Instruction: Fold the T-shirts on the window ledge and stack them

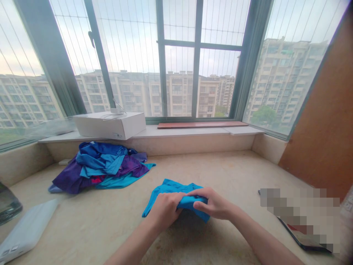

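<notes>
A bright blue piece of clothing (pixel 176 187) lies bunched and partly folded on the stone-like ledge, in front of me. My left hand (pixel 169 208) is closed on its near left part, the fingertips hidden in the cloth. From the right, my right hand (pixel 211 202) grips the near edge, fingers over the top and thumb in front. Between the two hands the fabric forms a rounded fold. Which kind of garment it is cannot be made out.
A heap of blue and purple clothes (pixel 102 165) lies at the back left. Behind it a white box (pixel 110 124) stands on the sill. A white power bank-like object (pixel 29 228) and a glass container (pixel 9 206) sit at left; a dark-edged, blurred-out device (pixel 300 228) lies at right.
</notes>
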Demonstrator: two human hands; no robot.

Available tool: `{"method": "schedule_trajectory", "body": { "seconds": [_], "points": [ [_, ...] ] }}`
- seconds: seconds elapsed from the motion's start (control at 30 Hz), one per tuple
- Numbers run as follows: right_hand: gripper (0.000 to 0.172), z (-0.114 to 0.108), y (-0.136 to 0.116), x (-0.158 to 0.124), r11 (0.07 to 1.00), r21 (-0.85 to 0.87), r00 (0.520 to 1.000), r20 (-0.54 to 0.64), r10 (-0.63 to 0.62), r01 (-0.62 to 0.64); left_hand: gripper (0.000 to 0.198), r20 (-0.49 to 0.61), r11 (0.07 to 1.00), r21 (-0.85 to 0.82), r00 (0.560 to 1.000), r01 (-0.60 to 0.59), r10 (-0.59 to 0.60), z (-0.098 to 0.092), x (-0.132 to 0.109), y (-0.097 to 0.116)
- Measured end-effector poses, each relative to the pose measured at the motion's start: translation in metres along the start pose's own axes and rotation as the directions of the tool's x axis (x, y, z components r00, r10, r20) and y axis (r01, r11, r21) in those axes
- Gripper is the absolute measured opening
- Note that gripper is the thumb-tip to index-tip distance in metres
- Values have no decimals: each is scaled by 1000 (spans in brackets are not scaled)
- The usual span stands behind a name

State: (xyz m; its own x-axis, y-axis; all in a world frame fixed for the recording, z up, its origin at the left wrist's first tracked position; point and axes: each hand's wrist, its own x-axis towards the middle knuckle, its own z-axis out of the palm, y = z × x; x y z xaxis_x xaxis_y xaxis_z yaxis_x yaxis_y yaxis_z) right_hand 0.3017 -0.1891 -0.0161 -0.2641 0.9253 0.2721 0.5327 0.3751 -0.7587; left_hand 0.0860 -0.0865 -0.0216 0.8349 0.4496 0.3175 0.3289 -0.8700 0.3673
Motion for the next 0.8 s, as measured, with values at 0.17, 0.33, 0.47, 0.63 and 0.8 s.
{"method": "schedule_trajectory", "body": {
  "seconds": [0.17,0.33,0.47,0.63,0.8],
  "points": [
    [91,-18,1,-9,886,461,999,16,42,-45,29,-131,845,-507,954,168,-268,-17,2,7],
    [110,-13,-5,-8,753,652,990,144,-9,-88,38,53,347,-895,841,278,-538,-23,3,8],
    [111,1,-12,-4,639,762,986,166,-31,-109,45,338,53,-892,738,450,-584,-22,3,6],
    [76,12,-9,0,559,805,977,117,177,-197,47,426,-62,-873,693,484,-582,-13,2,8],
    [54,11,6,3,546,792,837,-86,540,-272,48,315,1,-935,828,356,-464,-5,-1,14]
  ]
}}
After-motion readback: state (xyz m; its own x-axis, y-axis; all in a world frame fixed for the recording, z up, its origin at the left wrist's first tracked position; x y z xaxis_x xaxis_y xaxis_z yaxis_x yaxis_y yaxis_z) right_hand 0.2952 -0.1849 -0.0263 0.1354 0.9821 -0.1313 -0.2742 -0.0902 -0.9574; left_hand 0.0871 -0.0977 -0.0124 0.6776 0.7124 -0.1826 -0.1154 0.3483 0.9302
